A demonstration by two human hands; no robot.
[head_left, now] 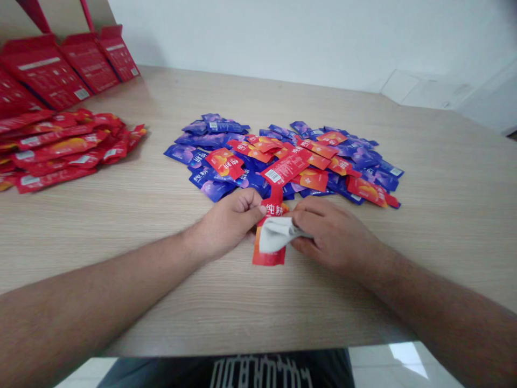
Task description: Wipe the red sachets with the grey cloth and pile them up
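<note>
The left hand [231, 220] pinches a red pouch [269, 258]; the right hand [332, 231] clutches grey cloth [275, 234] over it. Red cartons [52, 73] stand at ten o'clock.

纯 on the sachet [272, 209] in the left hand [232, 220], second character unclear, packet [287, 163] beyond, print too small

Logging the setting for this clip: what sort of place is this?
Probably an indoor workspace for handling packaged goods, though the exact kind isn't clear. A wood-grain table bears a heap of blue and red pouches, with red printed boxes standing at the far left.
</note>
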